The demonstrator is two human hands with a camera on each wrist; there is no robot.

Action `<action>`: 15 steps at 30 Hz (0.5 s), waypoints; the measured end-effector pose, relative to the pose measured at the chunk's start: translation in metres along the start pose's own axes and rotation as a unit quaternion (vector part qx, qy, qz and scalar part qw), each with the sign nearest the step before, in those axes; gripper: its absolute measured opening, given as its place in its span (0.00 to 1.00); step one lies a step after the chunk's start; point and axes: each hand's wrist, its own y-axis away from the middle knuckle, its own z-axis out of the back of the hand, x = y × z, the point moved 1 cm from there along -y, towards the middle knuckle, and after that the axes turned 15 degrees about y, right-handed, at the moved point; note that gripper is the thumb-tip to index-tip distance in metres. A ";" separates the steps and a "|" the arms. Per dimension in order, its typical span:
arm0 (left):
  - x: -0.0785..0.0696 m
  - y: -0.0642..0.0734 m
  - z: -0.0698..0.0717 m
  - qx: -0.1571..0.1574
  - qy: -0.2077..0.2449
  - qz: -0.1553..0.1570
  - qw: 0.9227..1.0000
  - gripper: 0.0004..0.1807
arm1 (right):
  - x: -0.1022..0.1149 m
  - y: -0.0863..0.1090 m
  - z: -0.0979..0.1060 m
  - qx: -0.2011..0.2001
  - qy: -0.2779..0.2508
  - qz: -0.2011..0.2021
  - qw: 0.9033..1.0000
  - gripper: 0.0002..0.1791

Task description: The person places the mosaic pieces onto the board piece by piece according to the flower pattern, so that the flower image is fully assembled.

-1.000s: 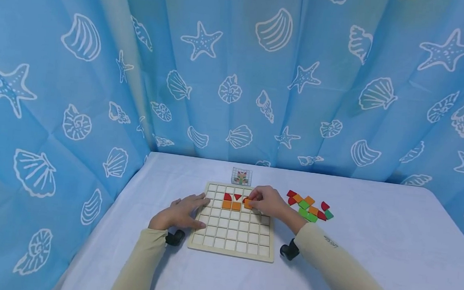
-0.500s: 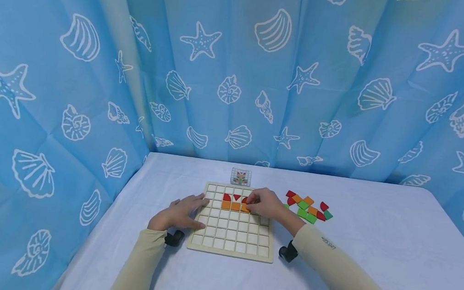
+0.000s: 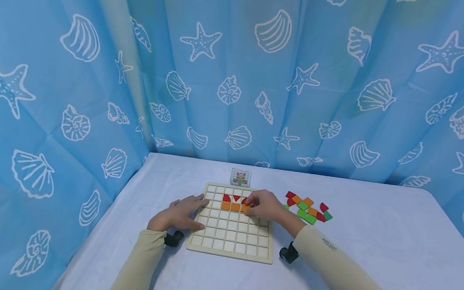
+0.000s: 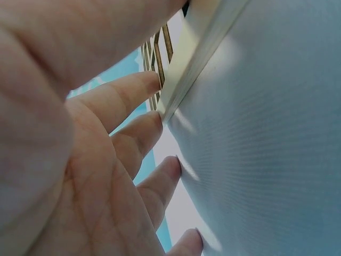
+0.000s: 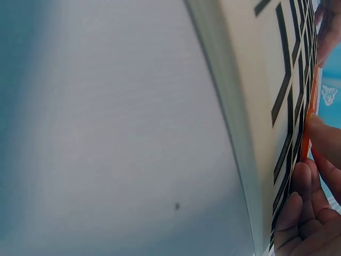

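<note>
A pale wooden grid board (image 3: 229,256) lies on the table. On it are two red quarter-round tiles, with a small red triangle tile (image 3: 236,198) between them, and a row of orange square tiles (image 3: 230,206) below. The left hand (image 3: 179,212) rests along the board's left edge, fingers spread and fairly straight; the left wrist view shows its fingertips at the frame. The right hand (image 3: 265,206) pinches the rightmost orange square tile (image 3: 243,208) at its cell, thumb (image 5: 322,136) against it in the right wrist view. Its fingers partly hide that tile and the red one above.
Behind the board lies a small pattern card (image 3: 240,177) with a coloured design on a grid. Right of the board is a loose pile of red, orange and green tiles (image 3: 307,208). A blue shell-print curtain (image 3: 242,95) hangs behind the white-covered table (image 3: 373,231).
The right hand has brought the orange tile slightly left and down, into line with the other orange tiles. The left hand stays at the board's edge.
</note>
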 end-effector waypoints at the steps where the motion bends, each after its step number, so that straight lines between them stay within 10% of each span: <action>1: 0.000 0.000 0.000 0.000 0.000 -0.001 1.000 0.45 | 0.000 0.000 0.000 -0.003 0.000 0.001 1.000 0.10; 15: 0.000 -0.002 0.000 0.001 -0.004 -0.006 1.000 0.45 | 0.001 0.000 -0.001 -0.004 0.010 0.004 1.000 0.10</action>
